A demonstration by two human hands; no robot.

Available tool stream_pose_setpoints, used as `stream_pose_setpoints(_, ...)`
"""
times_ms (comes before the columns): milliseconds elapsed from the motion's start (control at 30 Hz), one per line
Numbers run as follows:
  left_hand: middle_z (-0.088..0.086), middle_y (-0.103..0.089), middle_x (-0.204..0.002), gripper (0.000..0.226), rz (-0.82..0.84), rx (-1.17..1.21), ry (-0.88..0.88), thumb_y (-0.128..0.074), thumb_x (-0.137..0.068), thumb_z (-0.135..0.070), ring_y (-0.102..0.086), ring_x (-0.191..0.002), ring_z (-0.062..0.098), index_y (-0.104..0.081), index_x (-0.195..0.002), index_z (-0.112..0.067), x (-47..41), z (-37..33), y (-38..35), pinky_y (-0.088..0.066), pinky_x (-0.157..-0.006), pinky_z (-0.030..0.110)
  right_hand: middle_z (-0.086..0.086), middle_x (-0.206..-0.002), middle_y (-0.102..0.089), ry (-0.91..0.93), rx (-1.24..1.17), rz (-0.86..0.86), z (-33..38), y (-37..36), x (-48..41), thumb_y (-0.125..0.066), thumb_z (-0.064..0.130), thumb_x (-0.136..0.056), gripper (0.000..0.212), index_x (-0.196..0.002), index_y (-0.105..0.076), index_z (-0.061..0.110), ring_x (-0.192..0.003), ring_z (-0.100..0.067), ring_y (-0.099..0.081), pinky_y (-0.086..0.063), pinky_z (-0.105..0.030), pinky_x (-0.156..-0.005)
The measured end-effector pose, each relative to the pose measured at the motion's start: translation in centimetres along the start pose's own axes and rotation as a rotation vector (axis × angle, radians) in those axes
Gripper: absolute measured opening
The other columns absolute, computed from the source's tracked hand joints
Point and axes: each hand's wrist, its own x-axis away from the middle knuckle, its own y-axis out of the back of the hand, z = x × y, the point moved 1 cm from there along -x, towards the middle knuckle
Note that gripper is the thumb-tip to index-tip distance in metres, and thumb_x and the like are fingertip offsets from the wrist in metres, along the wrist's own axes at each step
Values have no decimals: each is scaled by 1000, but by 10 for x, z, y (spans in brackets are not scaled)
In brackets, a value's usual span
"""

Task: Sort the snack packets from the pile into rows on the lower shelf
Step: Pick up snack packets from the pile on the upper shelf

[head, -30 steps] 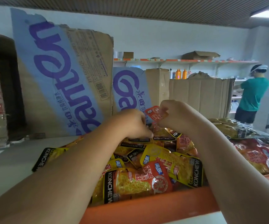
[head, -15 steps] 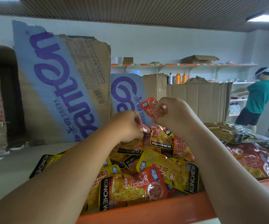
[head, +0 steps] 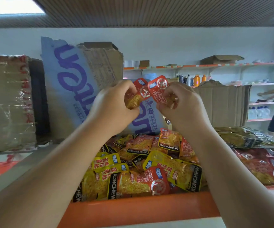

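Glossy, crinkled foil pouches. Left hand (head: 115, 106) grip is holding a red-and-yellow packet (head: 133, 100). Right hand (head: 184, 107) grip is pinching a red packet (head: 158, 92) beside it. Both are hanging above the heaped pile (head: 149, 171), which is lying on the orange-lipped shelf (head: 141, 210).

The left red packet (head: 138, 96) and right red packet (head: 158, 91) were raised, upper edges touching, at twelve o'clock above the pile (head: 143, 167): jumbled yellow and red KONCHEW packets, the orange shelf lip (head: 141, 209) at its six o'clock.
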Motion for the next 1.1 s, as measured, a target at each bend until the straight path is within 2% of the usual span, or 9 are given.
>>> stream_pose_setpoints(167, -17, -58, -110, 45, -77, -49, 6, -80, -76, -25, -55, -98, 12, -56, -111, -43, 13, 0, 32, -38, -71, 18, 8, -101, -59, 47, -53, 27, 34, 3, 1, -83, 21, -81, 23, -91, -63, 18, -91, -14, -56, -48, -26, -75)
stream_pose_setpoints(300, -18, -56, -107, 45, -133, -71, 6, -82, -78, -25, -53, -97, 10, -58, -114, -38, 25, 4, 62, -34, -70, 15, 13, -106, -56, 66, -78, 13, 64, 0, 5, -85, 25, -80, 26, -94, -64, 19, -99, -12, -55, -52, -27, -79)
stream_pose_setpoints(367, -18, -55, -108, 45, -153, -74, 6, -84, -78, -26, -54, -99, 11, -59, -114, -36, 32, 9, 80, -36, -71, 18, 10, -113, -59, 73, -88, 17, 82, -3, 6, -84, 30, -81, 28, -98, -63, 21, -102, -14, -57, -51, -27, -81)
stream_pose_setpoints(500, -15, -60, -111, 44, -171, -62, 9, -85, -75, -31, -60, -101, 16, -59, -110, -39, 49, 24, 123, -50, -80, 36, 15, -118, -57, 85, -119, 40, 125, -15, 11, -82, 35, -83, 28, -98, -59, 31, -103, -9, -57, -48, -19, -83)
stream_pose_setpoints(600, -16, -62, -109, 43, -177, -39, 12, -86, -73, -35, -63, -93, 15, -60, -108, -40, 66, 41, 163, -52, -76, 34, 12, -119, -60, 109, -170, 30, 166, -35, 15, -83, 31, -82, 26, -99, -65, 24, -101, -8, -56, -47, -18, -82)
stream_pose_setpoints(733, -21, -61, -105, 43, -218, -95, 63, -86, -71, -39, -59, -90, 2, -62, -107, -39, 102, 78, 237, -50, -74, 29, 6, -124, -60, 148, -274, 82, 241, -78, 24, -85, 26, -79, 27, -98, -67, 20, -104, -13, -57, -47, -23, -85)
stream_pose_setpoints(867, -25, -61, -101, 39, -264, -163, 141, -84, -72, -40, -57, -89, -13, -62, -104, -39, 148, 120, 315, -41, -68, 7, 4, -118, -61, 214, -393, 128, 324, -130, 39, -88, 19, -76, 28, -95, -68, 16, -104, -11, -57, -48, -21, -88)
stream_pose_setpoints(1000, -32, -56, -102, 42, -299, -289, 225, -84, -76, -39, -52, -97, -23, -56, -106, -45, 201, 164, 387, -39, -65, 3, 2, -113, -61, 263, -569, 160, 409, -187, 60, -87, 12, -73, 29, -91, -66, 13, -102, -14, -58, -51, -32, -88)
stream_pose_setpoints(1100, -28, -56, -103, 50, -328, -392, 313, -86, -77, -39, -58, -95, -13, -51, -112, -48, 238, 196, 435, -41, -69, 8, 9, -113, -59, 256, -665, 213, 467, -227, 79, -87, 17, -74, 30, -90, -63, 23, -102, -7, -57, -53, -29, -85)
